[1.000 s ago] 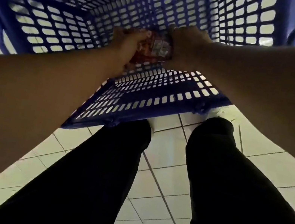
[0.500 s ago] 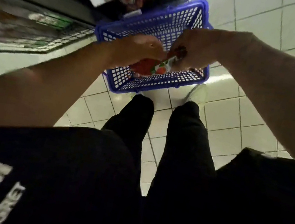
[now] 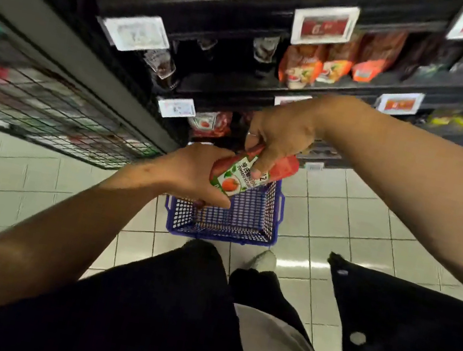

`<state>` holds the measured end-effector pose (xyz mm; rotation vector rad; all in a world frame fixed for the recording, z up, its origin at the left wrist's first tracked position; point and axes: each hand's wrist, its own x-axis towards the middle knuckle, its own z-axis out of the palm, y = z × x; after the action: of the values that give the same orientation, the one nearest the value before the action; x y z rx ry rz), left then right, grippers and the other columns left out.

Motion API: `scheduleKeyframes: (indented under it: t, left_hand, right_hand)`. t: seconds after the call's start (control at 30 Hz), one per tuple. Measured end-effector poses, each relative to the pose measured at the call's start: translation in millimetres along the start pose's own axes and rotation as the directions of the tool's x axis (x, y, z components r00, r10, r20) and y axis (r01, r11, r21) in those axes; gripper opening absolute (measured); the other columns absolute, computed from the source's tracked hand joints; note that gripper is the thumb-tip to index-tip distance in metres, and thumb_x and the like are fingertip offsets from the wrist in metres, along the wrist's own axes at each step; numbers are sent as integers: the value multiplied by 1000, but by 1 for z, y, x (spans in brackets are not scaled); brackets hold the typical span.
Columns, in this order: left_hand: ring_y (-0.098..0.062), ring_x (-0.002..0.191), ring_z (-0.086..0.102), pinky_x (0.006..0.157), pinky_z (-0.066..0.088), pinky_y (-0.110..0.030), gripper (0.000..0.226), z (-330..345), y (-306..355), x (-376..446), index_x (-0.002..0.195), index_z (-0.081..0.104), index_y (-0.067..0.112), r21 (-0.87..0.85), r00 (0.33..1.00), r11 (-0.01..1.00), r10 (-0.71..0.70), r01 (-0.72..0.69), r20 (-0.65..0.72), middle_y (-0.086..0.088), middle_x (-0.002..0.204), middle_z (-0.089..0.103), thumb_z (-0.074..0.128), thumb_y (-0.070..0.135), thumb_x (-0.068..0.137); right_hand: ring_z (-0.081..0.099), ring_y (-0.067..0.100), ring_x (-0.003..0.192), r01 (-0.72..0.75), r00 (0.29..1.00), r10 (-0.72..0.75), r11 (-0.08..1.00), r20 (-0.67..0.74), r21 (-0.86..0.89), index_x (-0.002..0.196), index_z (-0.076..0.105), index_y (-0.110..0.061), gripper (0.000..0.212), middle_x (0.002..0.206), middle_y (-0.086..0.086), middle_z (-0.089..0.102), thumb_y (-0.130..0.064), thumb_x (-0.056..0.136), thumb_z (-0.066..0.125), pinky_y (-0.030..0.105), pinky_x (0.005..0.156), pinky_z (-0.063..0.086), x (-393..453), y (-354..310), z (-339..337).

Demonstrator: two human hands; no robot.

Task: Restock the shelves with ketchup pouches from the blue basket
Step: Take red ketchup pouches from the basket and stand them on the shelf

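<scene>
Dark shelves [image 3: 270, 86] over pale tiled floor [image 3: 339, 225]; both hands' fingers [image 3: 260, 162] clasp ketchup pouches [image 3: 242, 177] above blue basket [image 3: 247, 218].

We read "TOMATO KETCHUP" in part on the ketchup pouch [image 3: 241, 177], just under the right-hand fingers [image 3: 263, 162], below Chinese characters too blurred for us. Above those fingers, a red price tag [image 3: 324, 24] shows "6."

Price tags [image 3: 324, 24] blurred, unreadable; pouch [image 3: 242, 174] label partly under right hand [image 3: 280, 136] fingers
</scene>
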<state>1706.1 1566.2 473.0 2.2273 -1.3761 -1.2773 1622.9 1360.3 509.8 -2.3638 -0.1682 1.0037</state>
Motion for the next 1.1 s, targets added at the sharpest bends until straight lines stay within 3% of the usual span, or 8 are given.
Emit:
scheduleKeyframes:
  t: [0.1,0.2,0.3,0.43,0.53,0.7,0.87,1.1]
  left_hand:
    - [10,84,65,65,47,-5,57,-19,10,-18,107,65,30,-152,997,988,16,-27,-74,19,93,72,96,38,60]
    - [1,85,72,69,52,-9,54,-32,5,-37,106,68,28,-393,991,917,14,-67,-136,14,95,77,97,22,61]
    - [-10,95,74,79,60,-24,59,-47,1,-46,112,67,32,-499,982,854,62,-144,-177,10,106,77,96,29,61]
    - [-12,97,74,84,60,-34,63,-78,-5,-45,113,66,35,-492,970,842,135,-221,-204,9,108,76,96,32,57]
    - [-17,98,74,87,60,-43,64,-98,-9,-41,113,67,31,-509,960,818,181,-268,-215,5,108,76,96,32,56]
    - [-11,94,74,74,59,-23,57,-110,2,-28,108,69,38,-573,927,745,167,-342,-336,10,106,77,93,34,56]
    - [-4,90,73,72,59,-21,57,-106,26,4,106,67,43,-581,872,733,32,-353,-489,16,101,76,90,39,53]
    - [1,85,71,73,58,-22,56,-147,73,42,111,67,38,-435,724,807,-14,-399,-690,19,96,74,86,50,60]
  right_hand:
    - [63,10,68,-28,998,29,1000,-62,9,87,75,-23,36,75,-11,71,-55,72,83,30,65,52,-19,-20,-38]
    - [73,8,77,73,980,-13,952,-199,298,92,78,-25,28,86,-7,78,-47,75,80,29,71,57,-41,-28,-72]
    - [69,10,69,200,956,-70,868,-286,454,86,78,-21,14,81,1,77,-33,80,76,25,65,54,-50,-37,-98]
    - [66,0,59,237,943,-86,851,-321,468,85,77,-15,6,73,-5,76,-15,89,72,11,56,49,-49,-57,-126]
    - [74,15,75,257,909,-41,839,-416,479,94,77,-7,19,86,9,78,-24,85,76,21,67,57,-55,-63,-138]
    - [67,9,78,469,712,144,631,-687,618,108,69,-6,34,83,-1,72,-32,86,75,21,71,54,-54,-54,-129]
    - [74,16,94,508,657,217,581,-722,636,100,74,-23,19,100,1,78,-28,82,77,25,78,57,-30,-40,-88]
    - [73,26,102,589,579,368,428,-727,685,118,68,-7,30,110,11,76,-20,92,72,37,88,57,-26,-17,-107]
